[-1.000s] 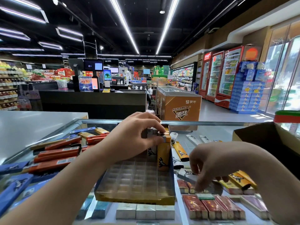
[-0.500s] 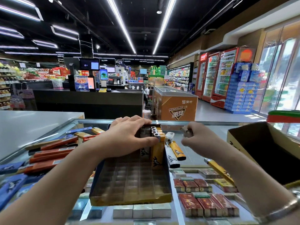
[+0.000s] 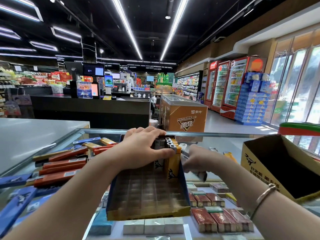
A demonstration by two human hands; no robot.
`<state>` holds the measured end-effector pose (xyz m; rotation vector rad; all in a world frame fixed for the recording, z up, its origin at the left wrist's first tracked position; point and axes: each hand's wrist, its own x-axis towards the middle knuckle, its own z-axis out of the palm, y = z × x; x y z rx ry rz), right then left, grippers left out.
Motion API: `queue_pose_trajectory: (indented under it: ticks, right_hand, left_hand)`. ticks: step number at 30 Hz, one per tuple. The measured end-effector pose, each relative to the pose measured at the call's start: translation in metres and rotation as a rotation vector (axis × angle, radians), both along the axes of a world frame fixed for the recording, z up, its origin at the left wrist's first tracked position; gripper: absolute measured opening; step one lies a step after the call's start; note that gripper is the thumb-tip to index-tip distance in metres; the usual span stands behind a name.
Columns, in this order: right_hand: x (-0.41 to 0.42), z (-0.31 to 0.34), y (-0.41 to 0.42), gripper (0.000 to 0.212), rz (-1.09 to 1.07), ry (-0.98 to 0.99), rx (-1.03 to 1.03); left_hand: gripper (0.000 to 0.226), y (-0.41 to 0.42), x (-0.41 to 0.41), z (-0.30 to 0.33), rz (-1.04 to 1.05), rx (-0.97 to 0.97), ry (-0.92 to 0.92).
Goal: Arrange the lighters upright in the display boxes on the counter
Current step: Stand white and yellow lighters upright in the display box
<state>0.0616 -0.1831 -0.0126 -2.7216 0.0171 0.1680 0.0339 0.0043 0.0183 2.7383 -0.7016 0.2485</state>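
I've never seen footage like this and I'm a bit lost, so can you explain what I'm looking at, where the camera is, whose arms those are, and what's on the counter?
There is no machine here. The camera is worn on a person's head and looks forward and down, so both arms are that person's own.

They stand at a glass counter in a shop. On it sits a display box with a grid of slots, mostly unfilled. The left hand steadies the upright lighters at its far end. The right hand grips a lighter just right of the box; it is blurred. An open cardboard carton stands at the right, and cigarette packs show under the glass.
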Motion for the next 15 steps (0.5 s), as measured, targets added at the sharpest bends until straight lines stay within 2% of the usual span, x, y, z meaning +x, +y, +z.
queue_pose_trajectory:
  ticks: [1, 2, 5, 8, 10, 13, 15]
  right_hand:
    - [0.000, -0.001, 0.000, 0.043, -0.024, 0.000, 0.001]
    - [0.000, -0.002, -0.001, 0.045, -0.029, -0.011, -0.016]
    - [0.002, -0.001, -0.003, 0.020, 0.013, -0.040, -0.087]
    - [0.002, 0.006, -0.011, 0.021, 0.021, -0.048, -0.028]
    - [-0.001, 0.008, -0.019, 0.024, -0.008, -0.065, 0.151]
    - [-0.009, 0.015, -0.036, 0.027, -0.009, -0.011, 0.603]
    - [-0.016, 0.025, -0.045, 0.027, 0.049, -0.002, 0.826]
  left_hand:
    - [0.089, 0.000, 0.000, 0.000, -0.003, 0.000, -0.001]
    - [0.089, 0.000, 0.001, -0.001, -0.005, 0.002, -0.003]
    - [0.089, 0.001, 0.002, -0.001, -0.005, 0.012, -0.005]
    - [0.087, -0.001, 0.003, -0.003, 0.005, 0.018, -0.017]
    - [0.089, -0.002, 0.004, -0.006, 0.008, 0.019, -0.041]
    - [0.090, -0.006, 0.005, -0.010, 0.008, 0.019, -0.083]
    - [0.084, -0.009, 0.005, -0.012, 0.008, 0.001, -0.104]
